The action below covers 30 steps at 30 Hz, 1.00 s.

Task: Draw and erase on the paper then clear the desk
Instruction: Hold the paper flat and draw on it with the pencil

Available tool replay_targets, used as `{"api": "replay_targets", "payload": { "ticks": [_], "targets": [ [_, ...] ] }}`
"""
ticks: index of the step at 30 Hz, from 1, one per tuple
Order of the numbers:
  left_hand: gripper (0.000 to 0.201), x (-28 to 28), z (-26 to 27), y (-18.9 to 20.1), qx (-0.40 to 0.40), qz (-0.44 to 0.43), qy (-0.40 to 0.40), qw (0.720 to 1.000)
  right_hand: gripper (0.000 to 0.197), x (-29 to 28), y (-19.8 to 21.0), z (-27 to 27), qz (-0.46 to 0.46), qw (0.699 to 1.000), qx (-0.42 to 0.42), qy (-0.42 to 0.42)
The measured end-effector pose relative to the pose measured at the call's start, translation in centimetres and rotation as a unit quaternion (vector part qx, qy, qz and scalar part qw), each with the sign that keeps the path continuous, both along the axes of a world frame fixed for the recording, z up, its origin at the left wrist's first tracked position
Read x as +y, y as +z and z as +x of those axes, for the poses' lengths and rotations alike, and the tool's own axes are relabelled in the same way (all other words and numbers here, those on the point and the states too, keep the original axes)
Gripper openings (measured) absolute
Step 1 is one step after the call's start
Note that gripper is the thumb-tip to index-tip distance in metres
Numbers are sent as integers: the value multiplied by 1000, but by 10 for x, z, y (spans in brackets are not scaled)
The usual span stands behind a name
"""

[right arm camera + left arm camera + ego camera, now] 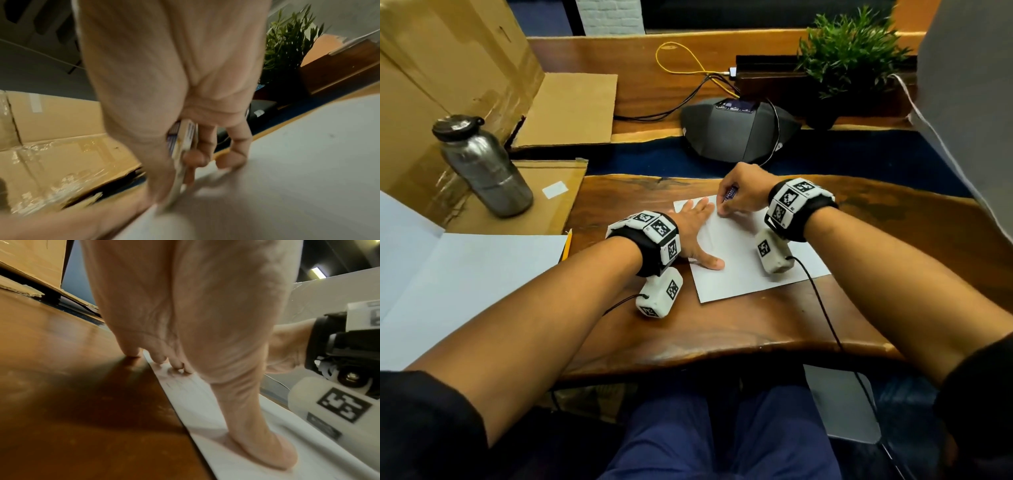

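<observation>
The left hand [693, 236] lies flat with straight fingers on the white sheet of paper [743, 270], pressing its left part; the little finger [128, 345] touches the bare wood beside the paper edge. The right hand [743, 195] is curled around a small eraser in a white and blue sleeve [185, 139], its lower end touching the paper near the far edge (this view is blurred). The paper lies near the middle of the brown wooden bench [722, 342]. A yellow pencil [566, 245] lies near the left edge.
</observation>
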<state>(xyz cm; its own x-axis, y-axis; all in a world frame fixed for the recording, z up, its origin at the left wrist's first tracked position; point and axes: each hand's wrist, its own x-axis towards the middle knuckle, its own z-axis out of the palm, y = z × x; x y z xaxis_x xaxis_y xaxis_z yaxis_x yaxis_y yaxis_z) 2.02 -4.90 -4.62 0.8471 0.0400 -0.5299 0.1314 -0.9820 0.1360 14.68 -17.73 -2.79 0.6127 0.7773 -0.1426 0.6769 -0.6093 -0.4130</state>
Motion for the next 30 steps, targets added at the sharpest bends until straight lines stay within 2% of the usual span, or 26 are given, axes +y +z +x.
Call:
{"api": "replay_targets", "payload": {
  "ticks": [2, 6, 7, 10, 12, 17, 22, 24, 28, 30],
  "targets": [
    [130, 0, 1, -3, 1, -1, -1, 1000, 11, -5, -5, -4, 18, 1000, -7, -9],
    [131, 3, 2, -5, 2, 2, 1, 1000, 9, -11, 5, -9, -98, 990, 23, 97],
    [131, 3, 2, -5, 1, 4, 1, 1000, 9, -9, 5, -9, -96, 990, 19, 100],
    [130, 1, 1, -5, -9, -1, 1, 1000, 12, -1, 1, -4, -4, 1000, -5, 19],
    [130, 1, 0, -5, -12, 0, 2, 1000, 13, 0, -2, -6, 19, 1000, -21, 4],
    [134, 3, 1, -6, -5, 8, 5, 1000, 11, -13, 6, -13, -95, 990, 6, 100],
    [133, -1, 1, -4, 0, 15, 3, 1000, 14, -2, 0, -6, 21, 1000, -14, -10],
    [133, 0, 1, -4, 2, 17, 2, 1000, 16, -5, -5, -8, 35, 999, -32, -7],
    [133, 1, 0, -4, 5, 17, -6, 1000, 16, -16, 5, -15, -88, 994, 15, 63],
    [133, 1, 0, -4, 5, 17, -7, 1000, 14, -12, 9, -13, -104, 991, 21, 80]
  ]
}}
